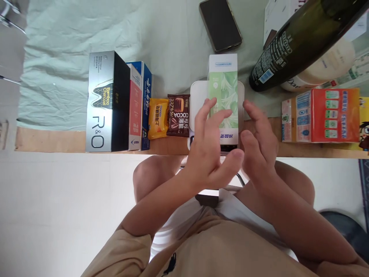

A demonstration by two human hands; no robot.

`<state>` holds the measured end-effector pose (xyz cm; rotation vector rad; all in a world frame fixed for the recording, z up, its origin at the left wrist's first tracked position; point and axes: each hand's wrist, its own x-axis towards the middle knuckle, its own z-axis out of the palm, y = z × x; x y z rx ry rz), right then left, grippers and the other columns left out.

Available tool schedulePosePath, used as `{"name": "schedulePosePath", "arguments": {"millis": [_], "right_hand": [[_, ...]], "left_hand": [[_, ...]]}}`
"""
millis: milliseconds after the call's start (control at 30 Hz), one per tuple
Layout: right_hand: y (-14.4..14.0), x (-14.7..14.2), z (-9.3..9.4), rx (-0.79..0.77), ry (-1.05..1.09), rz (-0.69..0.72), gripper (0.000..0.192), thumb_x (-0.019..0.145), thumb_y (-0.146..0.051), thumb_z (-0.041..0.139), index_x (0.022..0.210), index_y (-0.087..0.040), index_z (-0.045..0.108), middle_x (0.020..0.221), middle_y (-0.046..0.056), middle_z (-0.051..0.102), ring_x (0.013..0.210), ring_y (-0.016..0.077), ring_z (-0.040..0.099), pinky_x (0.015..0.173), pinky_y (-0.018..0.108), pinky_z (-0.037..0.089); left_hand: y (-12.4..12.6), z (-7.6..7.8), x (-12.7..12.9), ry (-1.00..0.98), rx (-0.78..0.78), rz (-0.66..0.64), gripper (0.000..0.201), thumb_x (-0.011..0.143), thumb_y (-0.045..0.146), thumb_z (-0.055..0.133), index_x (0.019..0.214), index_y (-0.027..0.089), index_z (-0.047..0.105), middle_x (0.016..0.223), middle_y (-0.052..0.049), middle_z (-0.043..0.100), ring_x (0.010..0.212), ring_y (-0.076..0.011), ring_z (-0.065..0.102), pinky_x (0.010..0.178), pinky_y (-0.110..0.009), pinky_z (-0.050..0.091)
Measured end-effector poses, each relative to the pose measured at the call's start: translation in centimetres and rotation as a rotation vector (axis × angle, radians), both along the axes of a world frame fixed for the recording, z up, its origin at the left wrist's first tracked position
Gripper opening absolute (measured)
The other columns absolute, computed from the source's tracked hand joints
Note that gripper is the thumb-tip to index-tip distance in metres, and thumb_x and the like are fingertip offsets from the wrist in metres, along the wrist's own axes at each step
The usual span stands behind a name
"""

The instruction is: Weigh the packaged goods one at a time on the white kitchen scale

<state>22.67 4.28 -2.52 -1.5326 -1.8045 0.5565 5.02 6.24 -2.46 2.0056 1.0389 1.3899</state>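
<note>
A green and white toothpaste box (223, 84) lies lengthwise on a white kitchen scale (198, 104), at the table's front edge. Over the box's near left part hovers my left hand (209, 150), fingers spread and holding nothing; it hides part of the box and scale. My right hand (259, 146) is just right of the box, fingers apart, also with nothing in it. Left of the scale are a brown cocoa snack packet (178, 115) and a yellow snack packet (158, 118). Part of the scale's dark display shows beneath the box's near end.
Farther left stand a black and silver box (108, 100), a red and white box (135, 107) and a blue box (146, 104). A phone (220, 25) lies behind the scale. On the right are a dark green bottle (294, 46), a Dove jar (323, 69) and an orange box (334, 115).
</note>
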Motion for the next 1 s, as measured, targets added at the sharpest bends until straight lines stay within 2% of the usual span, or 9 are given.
{"name": "schedulePosePath", "arguments": {"millis": [100, 167, 233, 300, 400, 667, 767, 867, 1000], "right_hand": [[0.0, -0.3, -0.3, -0.003, 0.020, -0.048, 0.061, 0.111, -0.042, 0.037, 0.171, -0.054, 0.039, 0.173, -0.005, 0.059, 0.172, 0.0315, 0.047, 0.147, 0.077, 0.021], [0.0, -0.6, -0.8, 0.017, 0.039, -0.037, 0.070, 0.106, -0.034, 0.038, 0.174, -0.048, 0.035, 0.175, -0.002, 0.058, 0.174, 0.0326, 0.044, 0.147, 0.080, 0.017], [0.0, -0.7, -1.2, 0.038, 0.056, 0.013, 0.087, 0.093, -0.026, 0.043, 0.178, -0.040, 0.030, 0.178, 0.002, 0.054, 0.176, 0.0333, 0.039, 0.146, 0.080, 0.017], [0.0, -0.7, -1.3, 0.075, 0.042, 0.071, 0.102, 0.079, -0.021, 0.047, 0.178, -0.035, 0.029, 0.180, 0.003, 0.051, 0.177, 0.0336, 0.038, 0.147, 0.077, 0.019], [0.0, -0.6, -1.3, 0.145, -0.020, 0.087, 0.109, 0.071, -0.019, 0.049, 0.177, -0.033, 0.033, 0.177, 0.004, 0.054, 0.174, 0.0333, 0.044, 0.148, 0.073, 0.025], [0.1, -1.2, -1.3, 0.214, -0.104, 0.036, 0.096, 0.083, -0.022, 0.051, 0.177, -0.032, 0.034, 0.168, 0.009, 0.064, 0.165, 0.0342, 0.056, 0.141, 0.071, 0.041], [0.1, -0.9, -1.1, 0.246, -0.120, 0.037, 0.093, 0.087, -0.022, 0.050, 0.177, -0.031, 0.034, 0.166, 0.010, 0.066, 0.163, 0.0322, 0.060, 0.140, 0.067, 0.045], [0.0, -0.6, -0.9, 0.282, -0.089, 0.051, 0.087, 0.094, -0.028, 0.049, 0.179, -0.031, 0.033, 0.169, 0.010, 0.064, 0.161, 0.0344, 0.061, 0.139, 0.069, 0.046], [-0.4, -1.3, -0.9, 0.373, 0.045, 0.046, 0.077, 0.107, -0.046, 0.047, 0.181, -0.038, 0.030, 0.177, 0.006, 0.055, 0.167, 0.0389, 0.054, 0.141, 0.070, 0.044]], "left_hand": [[-0.9, -0.2, 0.6, 0.056, -0.047, -0.002, 0.069, 0.112, 0.063, 0.036, 0.172, 0.031, 0.024, 0.169, -0.015, 0.048, 0.179, -0.0373, 0.026, 0.138, -0.067, 0.042], [-1.2, 0.1, 0.6, 0.061, -0.104, 0.007, 0.067, 0.113, 0.051, 0.037, 0.174, 0.029, 0.020, 0.176, -0.016, 0.043, 0.181, -0.0363, 0.021, 0.142, -0.066, 0.038], [-1.4, 0.7, 0.2, 0.064, -0.166, 0.009, 0.071, 0.109, 0.038, 0.046, 0.174, 0.030, 0.019, 0.183, -0.016, 0.036, 0.182, -0.0361, 0.021, 0.146, -0.064, 0.034], [-1.4, 1.4, -0.5, 0.068, -0.198, -0.023, 0.084, 0.101, 0.028, 0.056, 0.176, 0.029, 0.018, 0.187, -0.016, 0.031, 0.182, -0.0372, 0.022, 0.147, -0.065, 0.034], [-1.3, 1.7, -1.3, 0.083, -0.237, -0.069, 0.097, 0.094, 0.018, 0.062, 0.178, 0.029, 0.017, 0.190, -0.015, 0.028, 0.182, -0.0377, 0.023, 0.145, -0.064, 0.039], [-1.1, 0.9, -1.6, 0.115, -0.359, -0.069, 0.095, 0.097, 0.017, 0.059, 0.181, 0.028, 0.016, 0.191, -0.016, 0.031, 0.177, -0.0344, 0.039, 0.138, -0.053, 0.053], [-1.2, 1.1, -1.5, 0.129, -0.308, -0.053, 0.091, 0.098, 0.016, 0.057, 0.180, 0.025, 0.018, 0.190, -0.018, 0.034, 0.176, -0.0315, 0.042, 0.137, -0.050, 0.054], [-1.3, 1.5, -1.1, 0.118, -0.233, -0.043, 0.086, 0.099, 0.017, 0.055, 0.178, 0.026, 0.020, 0.190, -0.018, 0.034, 0.176, -0.0308, 0.041, 0.139, -0.050, 0.052], [-1.3, 3.2, -0.7, 0.018, -0.128, -0.021, 0.073, 0.102, 0.028, 0.058, 0.171, 0.030, 0.033, 0.187, -0.014, 0.040, 0.175, -0.0322, 0.044, 0.145, -0.053, 0.043]]}}
